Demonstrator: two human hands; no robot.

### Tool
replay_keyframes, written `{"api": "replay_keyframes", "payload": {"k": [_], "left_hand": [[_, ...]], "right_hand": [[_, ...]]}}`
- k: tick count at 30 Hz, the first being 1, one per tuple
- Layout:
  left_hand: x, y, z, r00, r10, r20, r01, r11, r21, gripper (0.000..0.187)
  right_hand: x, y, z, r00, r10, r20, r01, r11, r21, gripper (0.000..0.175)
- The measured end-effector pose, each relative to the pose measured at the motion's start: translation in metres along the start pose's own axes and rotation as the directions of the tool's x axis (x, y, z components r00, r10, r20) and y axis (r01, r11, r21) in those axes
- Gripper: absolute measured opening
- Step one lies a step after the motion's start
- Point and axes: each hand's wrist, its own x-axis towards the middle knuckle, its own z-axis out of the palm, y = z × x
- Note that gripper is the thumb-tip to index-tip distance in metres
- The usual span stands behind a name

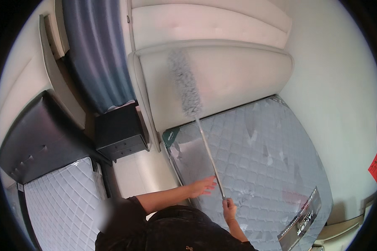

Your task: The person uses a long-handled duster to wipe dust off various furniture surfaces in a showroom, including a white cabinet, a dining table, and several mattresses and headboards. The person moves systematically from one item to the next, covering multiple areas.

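A long-handled duster with a fluffy grey head (186,84) extends away from me over a bed. My right hand (229,209) grips the lower end of its metal pole (210,153). Beside the pole, my left hand (203,187) has its fingers spread, with the fingertips close to the shaft; whether they touch it cannot be made out. The duster's head is in front of the cream padded headboard (251,67), its tip slightly blurred. Below the pole lies a grey quilted mattress (254,160) in clear plastic wrap, with a green corner label (171,137).
Left of the bed stands a black nightstand (121,131) with drawers, near a blue curtain (97,56). A second bed with a white mattress (62,191) and black headboard (47,138) is at far left. More cream panels (204,22) lean behind. A wall (330,78) bounds the right.
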Motion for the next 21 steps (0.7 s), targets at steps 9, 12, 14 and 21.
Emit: {"api": "replay_keyframes", "payload": {"k": [9, 12, 14, 21], "left_hand": [[0.019, 0.021, 0.003, 0.996, 0.086, -0.031, -0.089, 0.991, -0.097, 0.046], [0.044, 0.026, 0.008, 0.994, 0.051, -0.092, -0.058, 0.995, -0.077, 0.044], [0.058, 0.029, 0.006, 0.988, 0.029, -0.151, -0.037, 0.998, -0.054, 0.043], [0.099, 0.044, -0.004, 0.961, 0.035, -0.273, -0.043, 0.999, -0.024, 0.048]], "right_hand": [[0.077, -0.022, 0.002, 0.995, -0.037, -0.089, 0.014, 0.968, -0.249, 0.027], [0.119, -0.023, -0.001, 0.987, -0.083, -0.140, 0.055, 0.980, -0.191, 0.027], [0.144, -0.031, -0.003, 0.991, -0.042, -0.131, 0.019, 0.985, -0.174, 0.027], [0.216, -0.028, 0.017, 0.969, -0.072, -0.237, 0.061, 0.997, -0.050, 0.029]]}}
